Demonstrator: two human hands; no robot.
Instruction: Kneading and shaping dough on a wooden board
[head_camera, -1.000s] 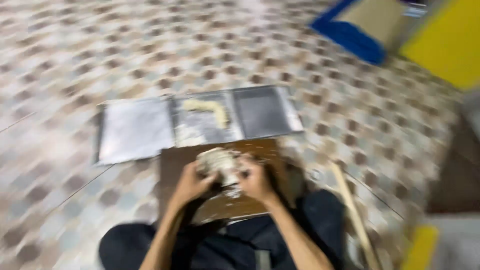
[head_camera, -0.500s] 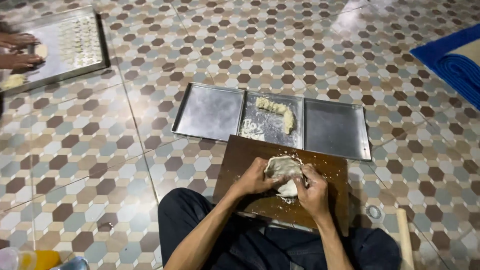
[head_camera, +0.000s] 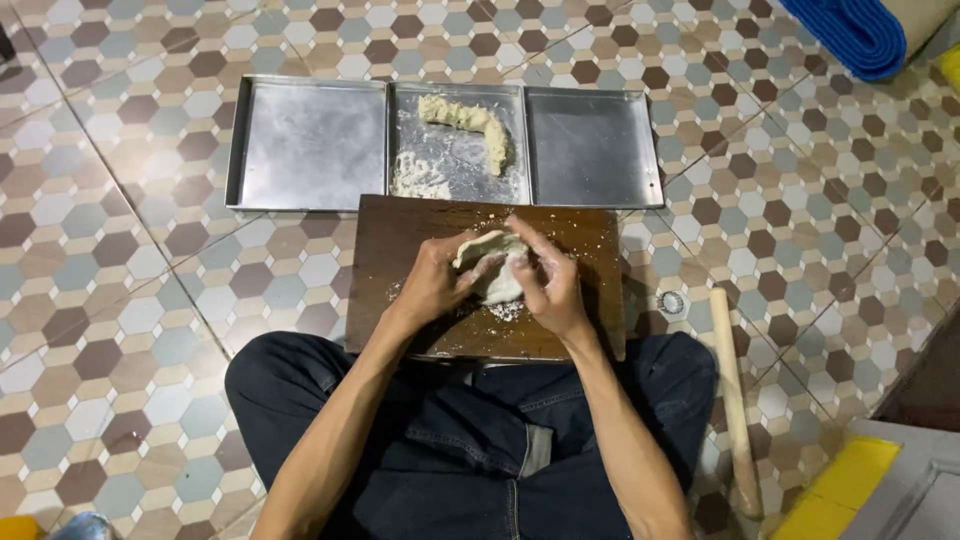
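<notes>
We cup the dough (head_camera: 495, 268) over the board (head_camera: 400, 250), our left hand (head_camera: 437, 283) and right hand (head_camera: 548, 282) both grasping it; trays (head_camera: 310, 145) lie beyond.

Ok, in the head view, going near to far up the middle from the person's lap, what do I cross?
Dark trousers → wooden board, where left hand and right hand hold a dough lump → middle metal tray → curved dough strip → patterned tile floor.
</notes>
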